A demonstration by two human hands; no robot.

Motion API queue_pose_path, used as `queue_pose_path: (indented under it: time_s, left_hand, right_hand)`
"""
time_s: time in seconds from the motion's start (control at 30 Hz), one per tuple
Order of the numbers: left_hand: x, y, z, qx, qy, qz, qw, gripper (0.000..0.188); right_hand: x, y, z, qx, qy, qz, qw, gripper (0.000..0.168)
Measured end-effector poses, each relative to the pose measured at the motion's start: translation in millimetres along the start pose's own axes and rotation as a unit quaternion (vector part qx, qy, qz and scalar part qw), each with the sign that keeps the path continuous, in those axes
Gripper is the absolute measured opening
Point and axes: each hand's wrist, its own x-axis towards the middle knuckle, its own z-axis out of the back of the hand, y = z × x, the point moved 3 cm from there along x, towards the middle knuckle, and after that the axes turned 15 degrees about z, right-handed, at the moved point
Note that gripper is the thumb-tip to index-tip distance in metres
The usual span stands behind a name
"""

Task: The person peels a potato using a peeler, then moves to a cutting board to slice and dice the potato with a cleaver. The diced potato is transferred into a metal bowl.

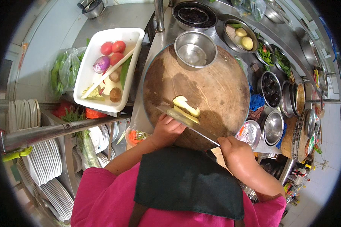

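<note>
My right hand (235,151) grips the handle of a cleaver (199,129), whose wide blade slants up to the left over a round wooden chopping board (216,88). Under and behind the blade lies a pale yellow-green vegetable piece (187,114), with a curled peeled piece (184,104) just beyond it. Against the near side of the blade are the bent fingers of my left hand (169,129); whether they hold a piece is hidden. At the board's far edge stands an empty steel bowl (195,52).
A white tray (81,85) of tomatoes, a cut onion and other vegetables stands left. Steel bowls, one with peeled potatoes (247,43), line the right side. A metal rail (59,127) and stacked plates (45,161) are at lower left.
</note>
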Motion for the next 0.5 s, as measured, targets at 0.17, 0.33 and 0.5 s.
queue_pose_path:
  time_s: [0.17, 0.33, 0.5]
  left_hand:
    - [4, -5, -2, -0.022, -0.012, 0.014, 1.0, 0.02]
    - [3, -1, -4, -0.05, -0.023, 0.003, 0.998, 0.019]
    - [-5, 3, -6, -0.031, -0.001, -0.007, 1.0, 0.02]
  right_hand:
    - [42, -8, -42, -0.052, -0.024, -0.002, 0.998, 0.011]
    - [40, -3, -26, -0.032, -0.03, -0.003, 0.999, 0.013]
    - [3, 3, 5, -0.012, 0.022, -0.007, 1.0, 0.013]
